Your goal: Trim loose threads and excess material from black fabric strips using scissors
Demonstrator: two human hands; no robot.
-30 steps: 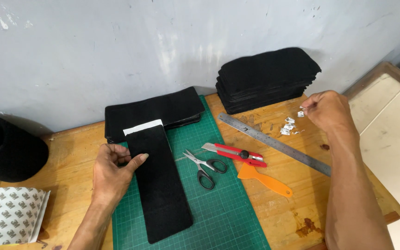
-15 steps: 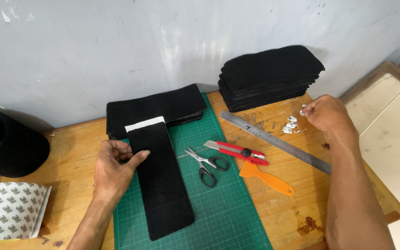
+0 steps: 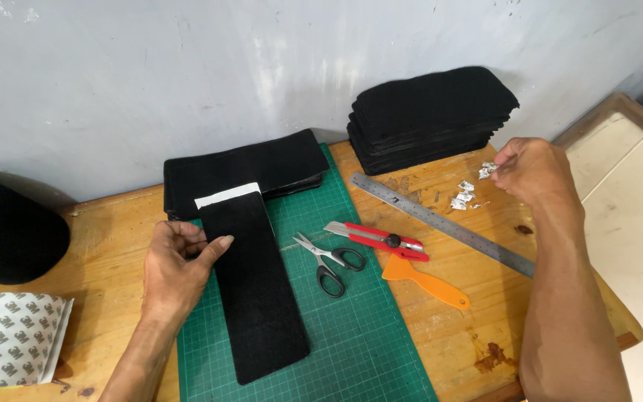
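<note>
A long black foam strip (image 3: 256, 286) with a white band at its far end lies on the green cutting mat (image 3: 366, 335). My left hand (image 3: 176, 268) rests on the mat's left edge, thumb pressing the strip's side. My right hand (image 3: 533, 173) hovers at the far right of the table, fingers pinched on a small white scrap of backing paper (image 3: 488, 170), just above a little heap of similar scraps (image 3: 464, 196).
A flat pile of black strips (image 3: 247, 171) lies behind the mat, and a taller stack (image 3: 433, 115) stands at the back right. Scissors (image 3: 329, 262), a red utility knife (image 3: 377, 238), an orange scraper (image 3: 424, 280) and a steel ruler (image 3: 440, 222) lie mid-table. Tape sheet (image 3: 9, 339) and black cap (image 3: 5, 234) lie at the left.
My right hand has stayed over the scrap heap with only a slight shift. My left hand has kept holding the strip down.
</note>
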